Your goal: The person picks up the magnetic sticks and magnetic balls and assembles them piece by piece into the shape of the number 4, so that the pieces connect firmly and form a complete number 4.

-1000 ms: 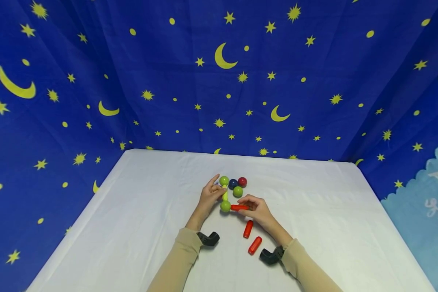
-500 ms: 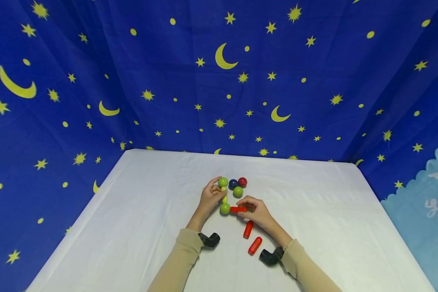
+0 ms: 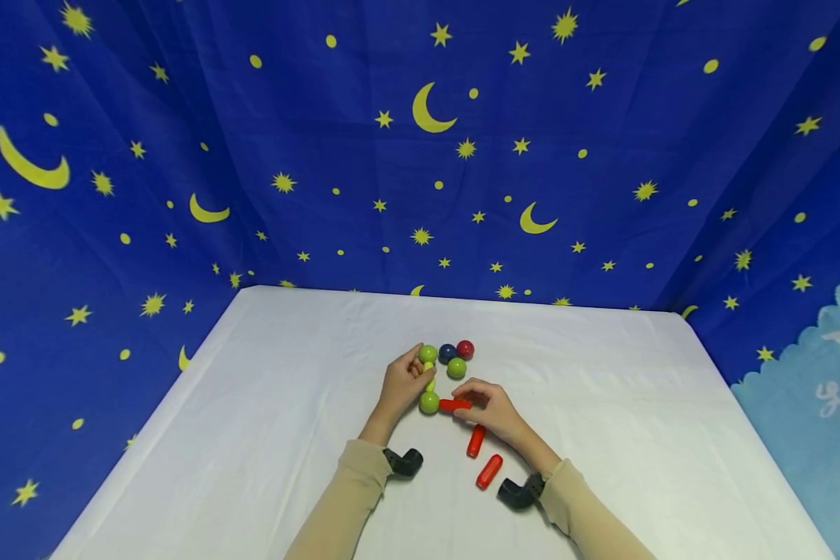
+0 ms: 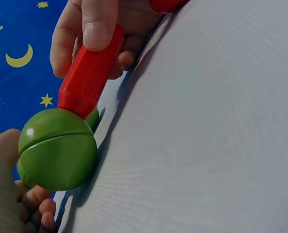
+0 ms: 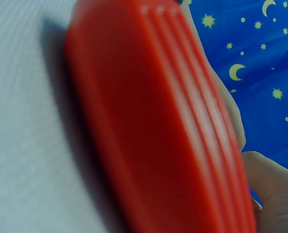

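Note:
My left hand (image 3: 399, 386) grips a yellow rod (image 3: 430, 383) that carries a green ball (image 3: 428, 354) at its far end and another green ball (image 3: 429, 403) at its near end. From the right, my right hand (image 3: 491, 408) pinches a red rod (image 3: 451, 404) between thumb and fingers. The left wrist view shows the tip of this red rod (image 4: 88, 80) against the near green ball (image 4: 59, 153), which has a groove around it. Part of the yellow rod is hidden behind the left fingers.
A blue ball (image 3: 447, 353), a red ball (image 3: 465, 348) and a green ball (image 3: 456, 368) cluster just beyond the hands. Two loose red rods (image 3: 476, 441) (image 3: 489, 471) lie near the right forearm on the white table (image 3: 287, 373). One ribbed red rod (image 5: 158, 121) fills the right wrist view.
Both hands have shifted slightly toward the body, bringing the two-ball piece and red rod along. The left index finger has come in against the far green ball. Loose balls and rods stayed put.

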The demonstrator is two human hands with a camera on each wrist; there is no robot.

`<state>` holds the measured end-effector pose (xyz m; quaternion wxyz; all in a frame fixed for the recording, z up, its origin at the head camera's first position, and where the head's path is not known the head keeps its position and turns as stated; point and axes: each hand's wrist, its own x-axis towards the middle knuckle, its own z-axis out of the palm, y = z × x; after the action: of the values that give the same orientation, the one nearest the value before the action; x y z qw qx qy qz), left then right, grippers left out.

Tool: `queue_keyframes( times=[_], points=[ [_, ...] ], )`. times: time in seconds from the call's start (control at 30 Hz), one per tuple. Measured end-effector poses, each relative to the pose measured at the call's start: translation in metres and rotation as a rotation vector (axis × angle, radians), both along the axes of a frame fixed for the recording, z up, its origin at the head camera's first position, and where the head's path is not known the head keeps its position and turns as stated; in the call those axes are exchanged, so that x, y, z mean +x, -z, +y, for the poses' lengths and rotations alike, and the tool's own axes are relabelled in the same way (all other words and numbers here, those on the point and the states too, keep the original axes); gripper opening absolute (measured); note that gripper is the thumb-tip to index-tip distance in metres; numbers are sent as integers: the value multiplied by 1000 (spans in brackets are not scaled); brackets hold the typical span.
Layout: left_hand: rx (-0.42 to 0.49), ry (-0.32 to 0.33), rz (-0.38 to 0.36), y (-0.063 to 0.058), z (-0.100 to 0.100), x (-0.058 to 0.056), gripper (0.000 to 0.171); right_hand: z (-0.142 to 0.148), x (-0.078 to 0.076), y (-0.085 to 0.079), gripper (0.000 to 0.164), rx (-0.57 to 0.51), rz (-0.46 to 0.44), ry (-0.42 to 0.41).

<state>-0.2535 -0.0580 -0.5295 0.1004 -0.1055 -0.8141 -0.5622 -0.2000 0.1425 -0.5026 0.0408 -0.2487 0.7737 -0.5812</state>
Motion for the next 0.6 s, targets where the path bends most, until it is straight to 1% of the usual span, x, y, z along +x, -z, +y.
queue_keyframes(
  times=[0.1,0.17,0.37,0.6],
  points=[
    [-66,-9,45,0,-1,0,54,0,1,-2,29,39,15,4],
    [-93,-12,52,1,-2,0,54,-1,2,-3,28,57,24,9],
    [-143,-25,24,2,-2,-1,54,-1,3,-4,27,81,24,26],
    [-158,-30,10,3,-2,-1,53,-2,3,-5,25,83,41,42]
  ],
)
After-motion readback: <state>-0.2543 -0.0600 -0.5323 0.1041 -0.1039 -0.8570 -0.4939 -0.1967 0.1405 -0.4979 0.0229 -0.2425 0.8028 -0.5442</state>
